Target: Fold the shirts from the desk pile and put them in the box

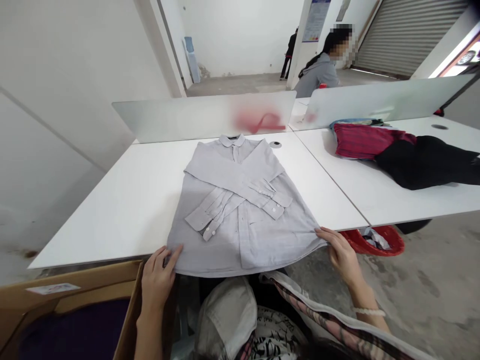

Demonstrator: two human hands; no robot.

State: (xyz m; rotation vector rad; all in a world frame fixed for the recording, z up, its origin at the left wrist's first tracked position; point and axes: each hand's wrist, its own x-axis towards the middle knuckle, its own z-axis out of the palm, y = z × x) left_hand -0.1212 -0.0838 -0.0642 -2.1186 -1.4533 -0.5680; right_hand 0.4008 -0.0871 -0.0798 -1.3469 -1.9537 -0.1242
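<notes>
A pale lilac button-up shirt [240,210] lies front-up on the white table [123,200], collar at the far side, both sleeves folded across the chest. Its hem hangs a little over the near table edge. My left hand [159,277] pinches the hem's left corner, fingers closed on the cloth. My right hand [339,250] grips the hem's right corner, thumb on top. Below the hem, several more garments are piled in my lap [240,320].
A cardboard box [75,305] with dark purple cloth stands at the lower left. On the adjoining table lie a red striped garment [362,140] and a black one [423,162]. A red basket [378,240] sits on the floor. Frosted dividers back the tables; a person sits beyond.
</notes>
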